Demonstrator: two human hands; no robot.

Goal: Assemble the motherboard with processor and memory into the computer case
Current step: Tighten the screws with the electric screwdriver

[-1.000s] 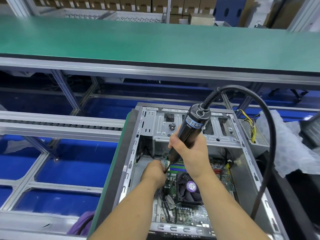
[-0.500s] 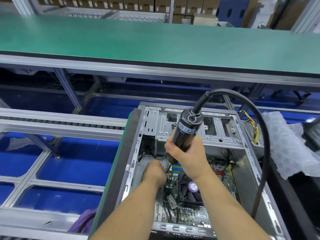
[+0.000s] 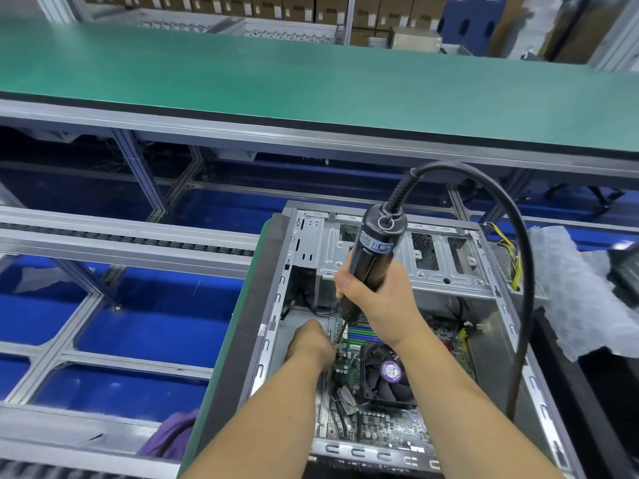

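Note:
An open grey computer case [image 3: 449, 267] lies on its side in front of me. Inside it sits the green motherboard [image 3: 377, 426] with a black cooler fan [image 3: 389, 373] and green and purple memory sticks [image 3: 359, 335]. My right hand [image 3: 377, 295] grips a black electric screwdriver [image 3: 375, 250], held nearly upright, its bit touching the board's upper left corner. My left hand [image 3: 311, 345] rests at that corner beside the bit; its fingertips are hidden, so what they hold cannot be told.
The screwdriver's thick black cable [image 3: 518, 271] arcs over the case's right side. A green bench top [image 3: 311, 81] runs across the back. White foam wrap [image 3: 570, 288] lies to the right, a purple cloth [image 3: 173, 437] lower left, and a roller conveyor rail [image 3: 121, 240] to the left.
The screwdriver has tipped more upright and shifted slightly left, with the bit staying at the board's corner. The left hand has kept its place.

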